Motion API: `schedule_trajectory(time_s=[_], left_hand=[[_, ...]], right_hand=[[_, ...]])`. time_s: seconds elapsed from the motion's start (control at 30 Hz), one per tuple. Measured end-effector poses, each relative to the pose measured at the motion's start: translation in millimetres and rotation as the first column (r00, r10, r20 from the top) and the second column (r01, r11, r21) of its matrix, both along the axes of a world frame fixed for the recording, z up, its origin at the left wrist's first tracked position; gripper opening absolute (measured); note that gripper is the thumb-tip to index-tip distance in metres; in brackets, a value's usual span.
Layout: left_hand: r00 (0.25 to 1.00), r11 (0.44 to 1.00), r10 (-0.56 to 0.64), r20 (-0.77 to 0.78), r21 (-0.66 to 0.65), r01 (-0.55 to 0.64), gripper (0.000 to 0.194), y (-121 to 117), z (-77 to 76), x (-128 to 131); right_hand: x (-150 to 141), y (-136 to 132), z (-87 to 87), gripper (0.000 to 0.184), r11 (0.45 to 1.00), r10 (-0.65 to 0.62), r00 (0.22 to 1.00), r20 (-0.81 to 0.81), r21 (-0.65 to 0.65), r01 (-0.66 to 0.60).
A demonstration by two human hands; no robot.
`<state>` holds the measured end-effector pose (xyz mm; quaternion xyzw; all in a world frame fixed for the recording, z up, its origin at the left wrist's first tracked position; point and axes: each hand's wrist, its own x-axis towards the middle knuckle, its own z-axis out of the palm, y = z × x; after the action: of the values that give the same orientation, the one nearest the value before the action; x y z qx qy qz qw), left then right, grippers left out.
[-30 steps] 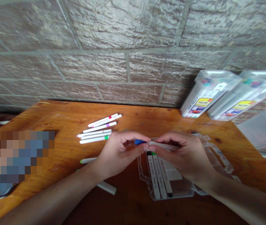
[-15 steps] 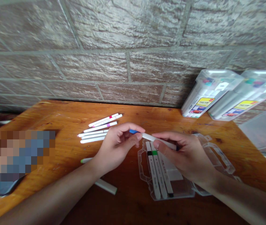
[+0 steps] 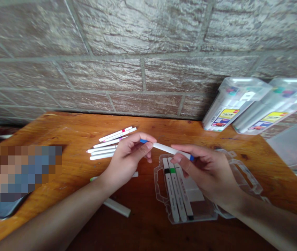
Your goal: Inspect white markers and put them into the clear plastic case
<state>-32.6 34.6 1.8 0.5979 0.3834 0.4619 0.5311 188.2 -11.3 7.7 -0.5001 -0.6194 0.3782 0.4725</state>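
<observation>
A white marker (image 3: pixel 168 149) with blue ends spans the gap between my hands. My left hand (image 3: pixel 131 153) pinches its left blue end between thumb and fingers. Near the other end, my right hand (image 3: pixel 203 167) grips the barrel, and a blue tip shows past the fingers. Below the right hand an open clear plastic case (image 3: pixel 206 216) lies on the table, holding three white markers (image 3: pixel 179 195) side by side, with black and green bands near their tops. The right hand hides part of the case.
Several white markers (image 3: pixel 103 152) lie loose behind my left hand on the wooden table (image 3: pixel 67 132). Another marker (image 3: pixel 118 207) rests under the left forearm. Two filled marker cases (image 3: pixel 225 106) stand against the stone wall (image 3: pixel 127 73). A pixelated screen (image 3: pixel 20 177) is at left.
The marker has shifted slightly left and up with my left hand, and its right blue end now shows. A white marker end has come into view beside the left wrist.
</observation>
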Motion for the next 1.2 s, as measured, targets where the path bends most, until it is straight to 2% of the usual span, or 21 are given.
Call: schedule_trajectory(time_s=[0.27,0.53,1.2], left_hand=[[0.994,0.996,0.009,0.110,-0.093,0.001,0.008,1.4,-4.7,-0.9],[0.970,0.981,0.048,0.238,-0.193,-0.001,0.010,1.2,0.0,2.8],[0.962,0.980,0.043,0.270,-0.201,0.012,0.010,2.5,-2.3,1.8]], right_hand=[[1.0,-1.6,-0.6,0.029,0.999,0.040,0.996,-0.085,-0.021,-0.042],[3.5,-4.2,0.5,0.035,0.994,0.103,0.982,-0.160,-0.027,-0.108],[6.2,-6.3,-2.4,0.031,0.986,0.155,0.940,-0.303,-0.007,-0.165]])
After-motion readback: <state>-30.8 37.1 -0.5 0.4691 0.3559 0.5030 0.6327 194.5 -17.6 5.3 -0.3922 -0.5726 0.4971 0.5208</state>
